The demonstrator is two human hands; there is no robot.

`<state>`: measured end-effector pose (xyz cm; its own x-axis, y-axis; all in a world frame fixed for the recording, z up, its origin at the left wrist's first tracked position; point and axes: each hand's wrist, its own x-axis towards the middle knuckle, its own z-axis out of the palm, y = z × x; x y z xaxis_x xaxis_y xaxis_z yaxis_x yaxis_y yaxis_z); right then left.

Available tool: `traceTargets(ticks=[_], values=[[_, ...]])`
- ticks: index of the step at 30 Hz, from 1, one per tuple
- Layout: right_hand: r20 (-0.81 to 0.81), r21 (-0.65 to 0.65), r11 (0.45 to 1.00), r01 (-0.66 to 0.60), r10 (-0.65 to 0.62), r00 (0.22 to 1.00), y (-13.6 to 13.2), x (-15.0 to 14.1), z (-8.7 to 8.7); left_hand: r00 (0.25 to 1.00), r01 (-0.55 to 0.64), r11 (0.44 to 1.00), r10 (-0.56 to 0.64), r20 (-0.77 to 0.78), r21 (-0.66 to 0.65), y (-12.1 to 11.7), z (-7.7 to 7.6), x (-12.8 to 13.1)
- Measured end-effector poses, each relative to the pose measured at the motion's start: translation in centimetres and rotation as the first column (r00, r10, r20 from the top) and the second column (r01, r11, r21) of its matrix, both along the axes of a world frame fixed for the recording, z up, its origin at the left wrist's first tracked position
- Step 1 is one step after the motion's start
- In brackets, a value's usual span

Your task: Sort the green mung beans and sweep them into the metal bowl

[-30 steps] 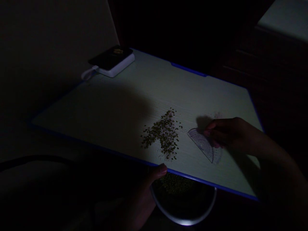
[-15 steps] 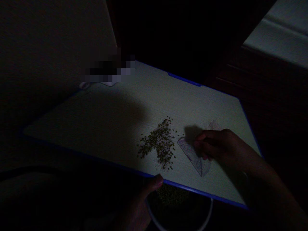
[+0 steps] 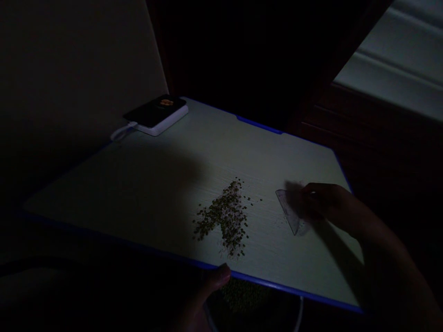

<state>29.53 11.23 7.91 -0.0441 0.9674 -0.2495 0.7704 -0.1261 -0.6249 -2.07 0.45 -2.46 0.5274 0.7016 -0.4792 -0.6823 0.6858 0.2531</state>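
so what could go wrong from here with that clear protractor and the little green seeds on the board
The clear plastic half-round protractor in the right hand could flick the loose small dark green seeds across the pale blue-edged board. The round bowl of green seeds below the front edge, near the left hand, is only partly in view, so seeds might miss it. Dim light could hide strays.

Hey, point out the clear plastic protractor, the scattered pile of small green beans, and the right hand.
Clear plastic protractor (image 3: 286, 210), head view, uncovered plastic.
Pile of small green beans (image 3: 223, 219), head view, pile's centre.
Right hand (image 3: 321, 200), head view, back of hand.
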Motion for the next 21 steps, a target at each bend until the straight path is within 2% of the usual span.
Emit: traceTargets(ticks=[3, 9, 11, 17, 21], values=[[0.001, 0.050, 0.999, 0.004, -0.004, 1.000, -0.1, 0.3, 0.4, 1.000, 0.003, 1.000, -0.004, -0.027, -0.023, -0.2, -0.2, 0.0], [-0.033, 0.004, 0.992, -0.127, 0.128, 0.991, -1.4, -2.9, 0.3, 0.995, -0.004, 0.997, -0.003, -0.096, -0.075, -0.3, -0.4, 0.1], [-0.016, 0.001, 0.989, -0.148, 0.148, 0.989, -1.4, -3.2, 0.0, 0.993, -0.017, 0.997, 0.007, -0.121, -0.079, -0.4, -0.7, 0.0], [0.068, 0.126, 0.990, -0.067, 0.059, 0.996, -0.1, -0.1, 0.1, 0.984, -0.055, 0.998, 0.046, -0.175, -0.044, -0.5, -1.9, -0.8], [0.083, 0.180, 0.981, -0.071, 0.057, 0.995, 0.0, -1.0, 0.0, 0.979, -0.066, 0.998, 0.067, -0.192, 0.010, -0.3, -2.4, -1.4]])
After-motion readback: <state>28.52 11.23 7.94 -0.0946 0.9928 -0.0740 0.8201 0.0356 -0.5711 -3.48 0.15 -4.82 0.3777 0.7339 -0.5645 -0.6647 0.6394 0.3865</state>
